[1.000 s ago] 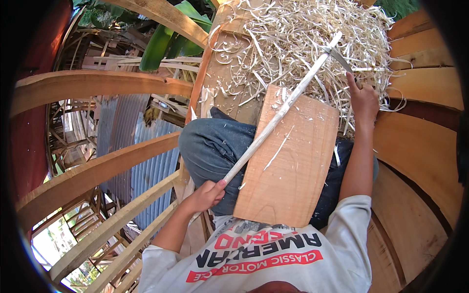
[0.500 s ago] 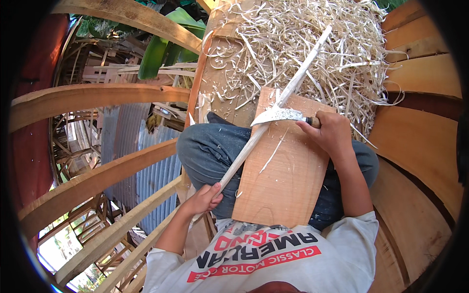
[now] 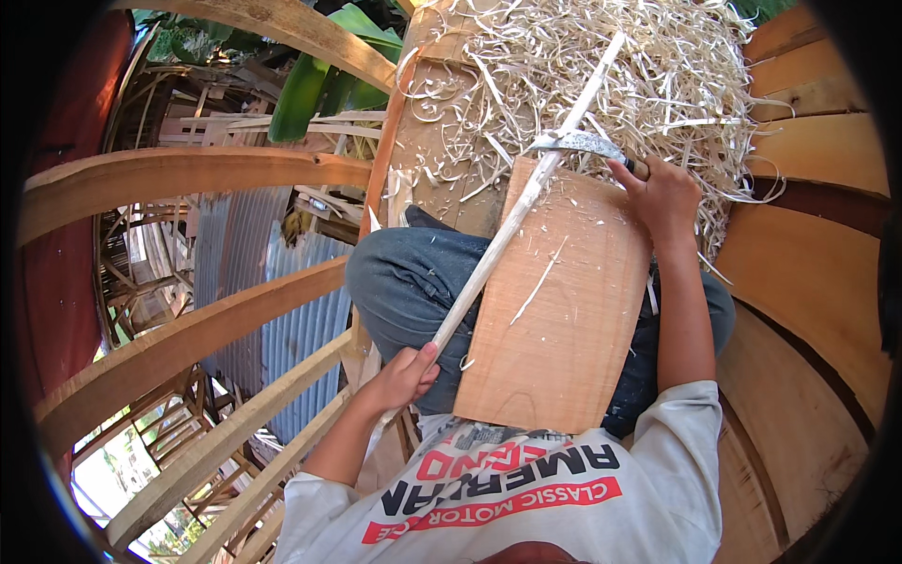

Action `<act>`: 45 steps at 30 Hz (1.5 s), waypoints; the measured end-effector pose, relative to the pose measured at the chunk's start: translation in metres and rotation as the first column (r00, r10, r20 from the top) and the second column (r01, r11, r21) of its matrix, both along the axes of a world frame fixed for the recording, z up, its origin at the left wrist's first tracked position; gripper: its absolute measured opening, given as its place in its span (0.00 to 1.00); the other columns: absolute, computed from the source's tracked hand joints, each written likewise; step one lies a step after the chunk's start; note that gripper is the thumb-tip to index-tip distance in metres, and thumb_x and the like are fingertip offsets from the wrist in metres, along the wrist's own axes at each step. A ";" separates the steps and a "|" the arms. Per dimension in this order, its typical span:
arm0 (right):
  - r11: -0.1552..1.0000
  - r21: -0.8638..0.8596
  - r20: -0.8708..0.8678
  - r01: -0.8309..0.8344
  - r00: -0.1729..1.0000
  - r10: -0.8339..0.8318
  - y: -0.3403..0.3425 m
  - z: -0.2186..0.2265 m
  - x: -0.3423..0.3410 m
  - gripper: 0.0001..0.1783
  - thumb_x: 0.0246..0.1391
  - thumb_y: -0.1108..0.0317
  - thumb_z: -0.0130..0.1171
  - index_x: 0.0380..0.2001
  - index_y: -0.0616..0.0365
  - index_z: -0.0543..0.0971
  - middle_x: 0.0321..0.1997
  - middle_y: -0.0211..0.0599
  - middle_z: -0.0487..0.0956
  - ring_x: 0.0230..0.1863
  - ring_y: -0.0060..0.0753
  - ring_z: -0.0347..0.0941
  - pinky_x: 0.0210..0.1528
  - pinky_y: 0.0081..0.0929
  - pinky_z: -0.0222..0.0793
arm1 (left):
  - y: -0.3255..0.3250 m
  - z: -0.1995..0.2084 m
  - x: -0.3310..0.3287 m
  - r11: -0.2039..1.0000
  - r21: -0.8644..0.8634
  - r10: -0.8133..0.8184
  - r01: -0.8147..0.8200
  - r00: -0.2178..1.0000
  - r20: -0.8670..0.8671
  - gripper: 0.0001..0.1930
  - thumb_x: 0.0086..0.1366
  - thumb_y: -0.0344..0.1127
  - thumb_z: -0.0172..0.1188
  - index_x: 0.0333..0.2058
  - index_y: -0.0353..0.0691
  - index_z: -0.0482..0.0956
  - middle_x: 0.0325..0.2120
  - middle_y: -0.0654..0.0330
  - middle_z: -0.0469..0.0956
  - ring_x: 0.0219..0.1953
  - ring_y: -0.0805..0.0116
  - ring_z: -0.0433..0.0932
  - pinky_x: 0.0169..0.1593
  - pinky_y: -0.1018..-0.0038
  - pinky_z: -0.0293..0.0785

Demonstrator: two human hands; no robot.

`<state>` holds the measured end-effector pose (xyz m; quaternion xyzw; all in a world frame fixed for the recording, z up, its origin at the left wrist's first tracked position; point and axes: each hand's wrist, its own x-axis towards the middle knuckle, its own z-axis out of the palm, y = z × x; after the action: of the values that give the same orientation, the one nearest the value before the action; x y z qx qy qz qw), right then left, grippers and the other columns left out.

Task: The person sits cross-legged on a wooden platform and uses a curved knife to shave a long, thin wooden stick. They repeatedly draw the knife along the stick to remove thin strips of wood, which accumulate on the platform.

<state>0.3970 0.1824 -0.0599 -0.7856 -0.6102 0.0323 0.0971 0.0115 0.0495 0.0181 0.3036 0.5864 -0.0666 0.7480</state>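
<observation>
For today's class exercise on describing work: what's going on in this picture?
A seated person is whittling a long pale stick over a wooden board on their lap. The left hand grips the stick's near end; the right hand holds a curved knife against it. Pale shavings are heaped ahead.

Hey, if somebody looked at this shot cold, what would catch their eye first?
Probably the long pale stick running slantwise up the middle, gripped low by the left hand, with the right hand pressing a curved metal blade against it near the top. It lies across a flat brown board resting on the person's lap. Behind that, a big heap of light curly shavings fills the upper part.
</observation>
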 end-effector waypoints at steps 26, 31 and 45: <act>0.993 -0.029 -0.087 -0.112 0.990 0.109 -0.004 0.011 -0.012 0.41 0.42 0.25 0.53 0.12 0.59 0.75 0.11 0.39 0.73 0.15 0.39 0.73 0.20 0.34 0.68 | -0.031 -0.012 0.024 0.794 0.553 -0.035 0.252 0.927 -0.373 0.31 0.69 0.48 0.47 0.13 0.26 0.63 0.10 0.43 0.53 0.13 0.59 0.51 0.20 0.60 0.56; 0.993 0.006 -0.048 -0.118 0.992 0.118 0.022 -0.002 -0.004 0.41 0.42 0.24 0.52 0.12 0.57 0.75 0.11 0.35 0.73 0.14 0.35 0.73 0.20 0.32 0.68 | -0.031 -0.014 0.023 0.828 0.531 0.015 0.179 0.940 -0.341 0.31 0.69 0.48 0.47 0.13 0.26 0.63 0.10 0.42 0.54 0.14 0.52 0.50 0.20 0.60 0.57; 0.913 -0.268 -0.432 0.307 0.809 -0.398 0.038 -0.072 0.103 0.48 0.44 0.25 0.50 0.15 0.72 0.77 0.19 0.55 0.76 0.24 0.49 0.74 0.36 0.42 0.70 | -0.030 -0.019 0.016 0.799 0.561 -0.041 0.219 0.949 -0.313 0.32 0.67 0.50 0.49 0.13 0.27 0.63 0.10 0.43 0.54 0.15 0.49 0.51 0.19 0.60 0.57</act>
<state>0.5001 0.2204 -0.1317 -0.8583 -0.4042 0.2629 0.1754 0.0279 0.0190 -0.0009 0.5473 0.6571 0.0235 0.5178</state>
